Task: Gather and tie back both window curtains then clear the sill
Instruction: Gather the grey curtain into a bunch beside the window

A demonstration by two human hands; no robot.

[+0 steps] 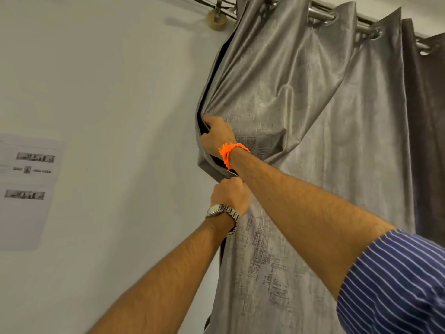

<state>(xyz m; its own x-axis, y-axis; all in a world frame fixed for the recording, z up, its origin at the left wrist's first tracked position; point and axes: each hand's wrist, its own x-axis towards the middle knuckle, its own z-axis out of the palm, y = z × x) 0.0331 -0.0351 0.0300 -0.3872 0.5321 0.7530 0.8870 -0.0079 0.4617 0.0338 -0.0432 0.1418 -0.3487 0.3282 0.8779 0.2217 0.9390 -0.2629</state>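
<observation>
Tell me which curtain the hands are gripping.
The lighter silver-grey curtain nearest the wall; left hand and right hand grip its edge. The darker curtain hangs untouched.

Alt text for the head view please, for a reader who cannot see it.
Both hands grip the wall-side edge of a grey curtain: the right hand, with an orange wrist thread, above the left hand, which wears a watch. The curtain hangs from a metal rod beside a pale wall with printed sheets.
</observation>
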